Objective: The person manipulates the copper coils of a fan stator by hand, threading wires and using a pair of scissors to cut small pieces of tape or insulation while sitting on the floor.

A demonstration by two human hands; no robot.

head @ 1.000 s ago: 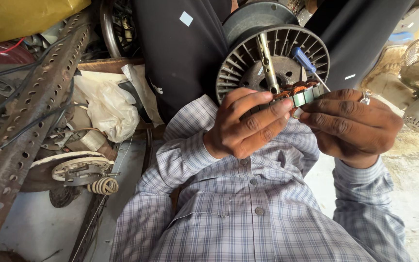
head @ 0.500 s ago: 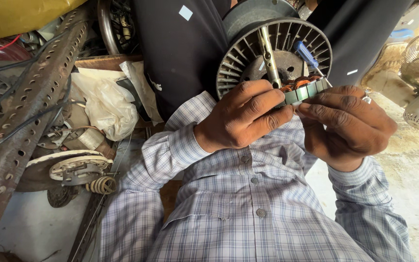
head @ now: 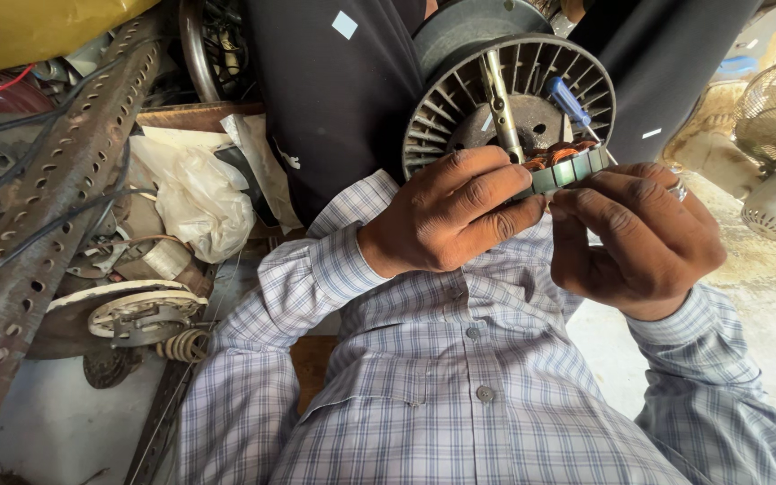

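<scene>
Stator (head: 568, 169) pinched between left hand (head: 446, 211), right hand (head: 644, 238).

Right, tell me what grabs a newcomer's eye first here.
Dead centre, the left hand and right hand pinch a small stator ring with copper windings. Just behind it rises a round finned motor housing with a steel shaft. At far left, a rusty perforated metal bar slants across.

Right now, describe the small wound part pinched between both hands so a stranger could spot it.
Find the grey finned round motor housing at top centre. Just below it, the left hand and right hand pinch a green-edged ring of copper coils, the only copper-wound piece there.
</scene>
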